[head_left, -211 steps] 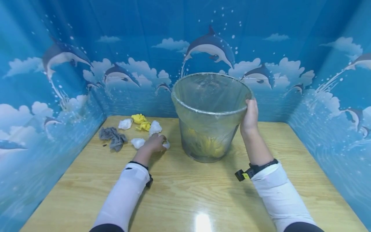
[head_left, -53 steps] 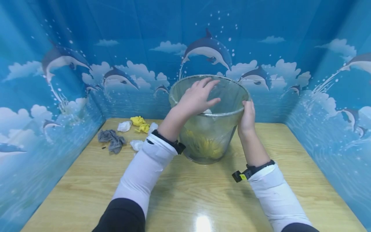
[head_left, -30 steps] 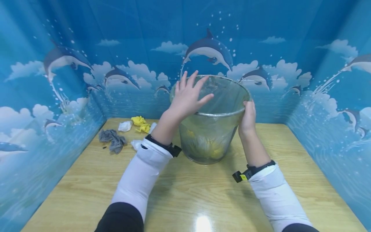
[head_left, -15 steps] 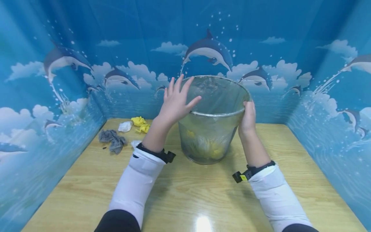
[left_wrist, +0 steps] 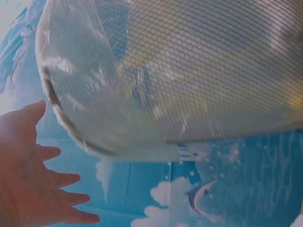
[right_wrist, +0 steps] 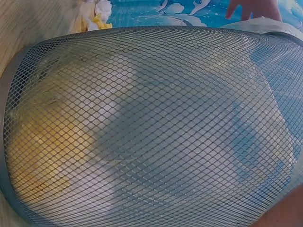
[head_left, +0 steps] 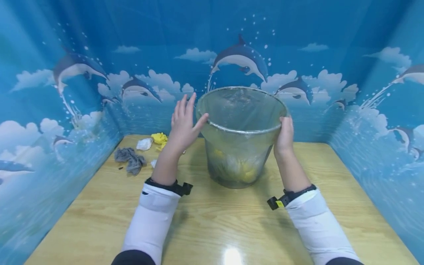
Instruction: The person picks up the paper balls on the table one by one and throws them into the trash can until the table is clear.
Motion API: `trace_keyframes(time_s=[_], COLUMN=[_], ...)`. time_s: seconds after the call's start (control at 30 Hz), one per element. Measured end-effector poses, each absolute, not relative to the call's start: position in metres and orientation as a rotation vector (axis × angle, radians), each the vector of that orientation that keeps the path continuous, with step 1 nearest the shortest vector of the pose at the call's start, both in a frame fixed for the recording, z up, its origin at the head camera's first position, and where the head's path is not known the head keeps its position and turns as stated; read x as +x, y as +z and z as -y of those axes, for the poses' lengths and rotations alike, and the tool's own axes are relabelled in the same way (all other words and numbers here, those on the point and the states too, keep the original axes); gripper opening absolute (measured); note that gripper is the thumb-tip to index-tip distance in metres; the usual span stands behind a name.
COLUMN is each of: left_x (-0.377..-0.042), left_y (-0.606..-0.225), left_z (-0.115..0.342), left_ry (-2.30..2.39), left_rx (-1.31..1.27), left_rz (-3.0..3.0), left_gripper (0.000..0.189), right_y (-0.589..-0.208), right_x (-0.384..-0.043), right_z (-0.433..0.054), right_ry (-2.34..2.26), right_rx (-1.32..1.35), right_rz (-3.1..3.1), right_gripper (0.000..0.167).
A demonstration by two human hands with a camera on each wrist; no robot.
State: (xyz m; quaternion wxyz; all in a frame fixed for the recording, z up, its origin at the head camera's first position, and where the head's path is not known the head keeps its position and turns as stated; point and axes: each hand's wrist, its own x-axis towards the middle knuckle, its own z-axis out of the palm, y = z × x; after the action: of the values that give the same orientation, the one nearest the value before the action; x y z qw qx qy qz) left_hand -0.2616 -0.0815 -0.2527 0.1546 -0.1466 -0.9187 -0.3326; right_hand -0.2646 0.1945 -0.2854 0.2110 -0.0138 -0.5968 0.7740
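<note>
A round wire-mesh wastebasket with a clear plastic liner folded over its rim stands on the wooden table. My right hand grips its right side, thumb at the rim. To the left of the basket is my left hand, raised with fingers spread and holding nothing; its thumb overlaps the rim in the head view. In the left wrist view, the left hand reaches toward the lined rim, palm showing. Crumpled yellow paper and white wads show through the mesh at the basket's bottom.
On the table at the back left lie a white wad, crumpled yellow paper and a grey crumpled piece. My left forearm partly hides another white wad. A dolphin-print curtain encloses the back and sides.
My left hand went from a white wad on the table to over the basket, released it inside, then drew back left with fingers spread. My right hand has stayed at the basket's rim.
</note>
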Motion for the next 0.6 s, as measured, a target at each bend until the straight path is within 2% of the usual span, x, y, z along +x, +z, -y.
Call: trace_keyframes(time_s=[0.6], left_x=[-0.274], left_y=[-0.298], left_z=[0.141], left_ry=[-0.882], left_rx=[-0.237], left_rz=[2.751], left_gripper=[0.074], right_y=[-0.284], right_x=[-0.263], right_z=[-0.195], right_ry=[2.161], right_rx=[-0.047], right_rz=[1.680], right_gripper=[0.063])
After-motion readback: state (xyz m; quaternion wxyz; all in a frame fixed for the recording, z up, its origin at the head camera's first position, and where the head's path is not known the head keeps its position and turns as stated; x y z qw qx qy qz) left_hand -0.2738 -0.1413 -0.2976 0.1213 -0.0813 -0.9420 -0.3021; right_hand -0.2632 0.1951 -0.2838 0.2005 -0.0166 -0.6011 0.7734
